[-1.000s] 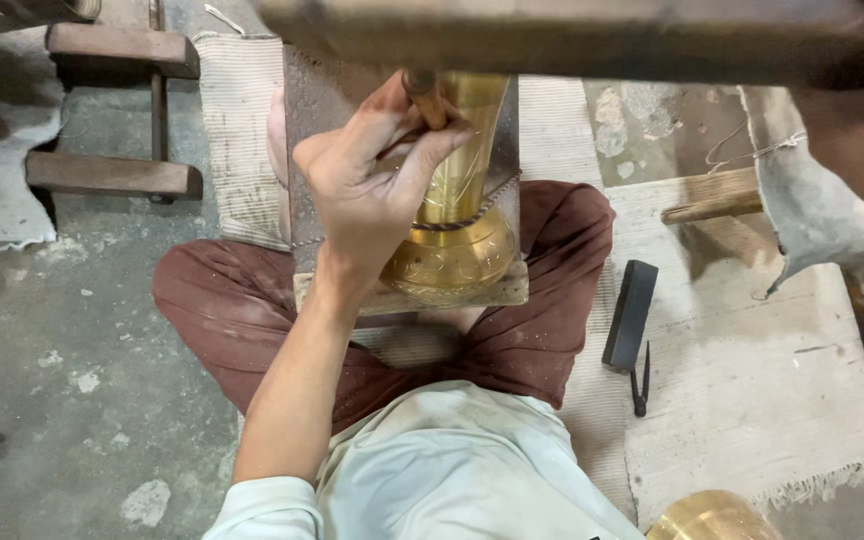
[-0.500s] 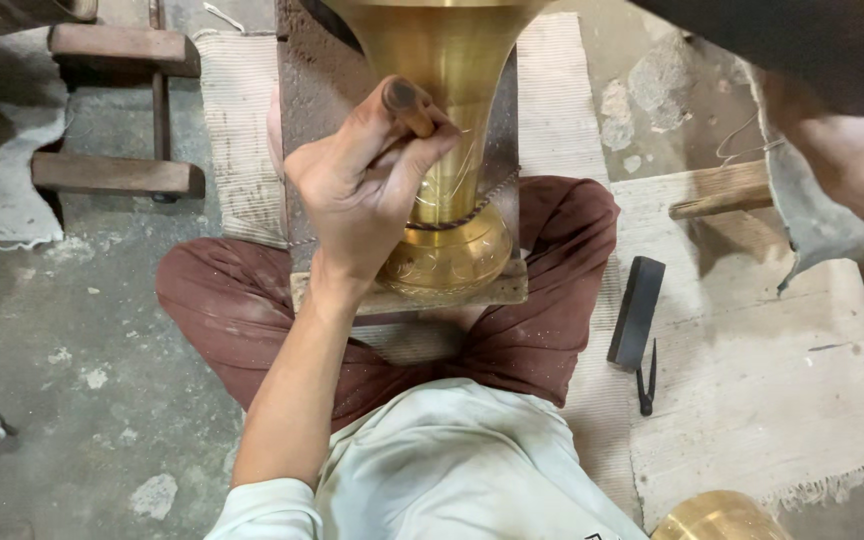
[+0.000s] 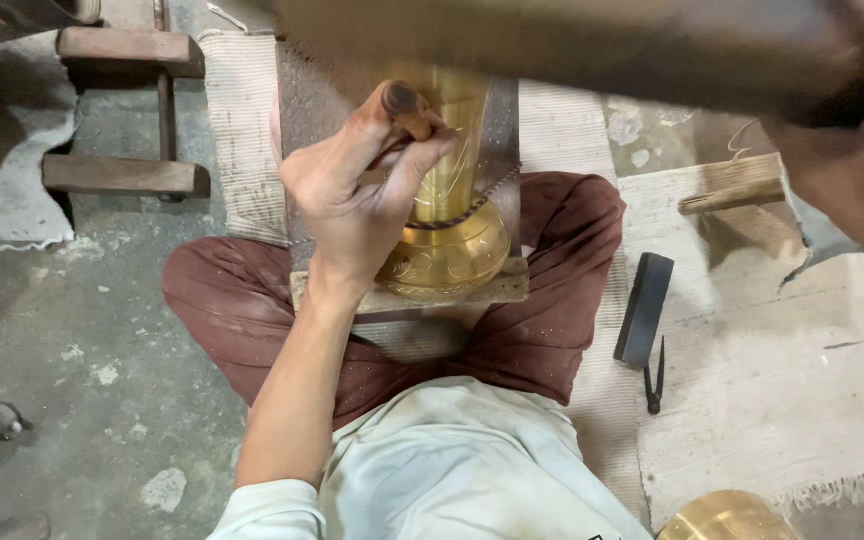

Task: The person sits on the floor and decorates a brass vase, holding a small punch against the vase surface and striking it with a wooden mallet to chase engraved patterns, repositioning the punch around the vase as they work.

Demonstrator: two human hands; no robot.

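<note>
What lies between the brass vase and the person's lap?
In the head view, a flat wooden block lies under the brass vase, resting across the maroon-trousered thighs.

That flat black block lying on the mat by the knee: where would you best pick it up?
Grip the black block across its narrow width, about midway along, coming straight down from above. It lies flat on the mat with both long edges clear; only the small pincer tool sits at its near end.
</note>
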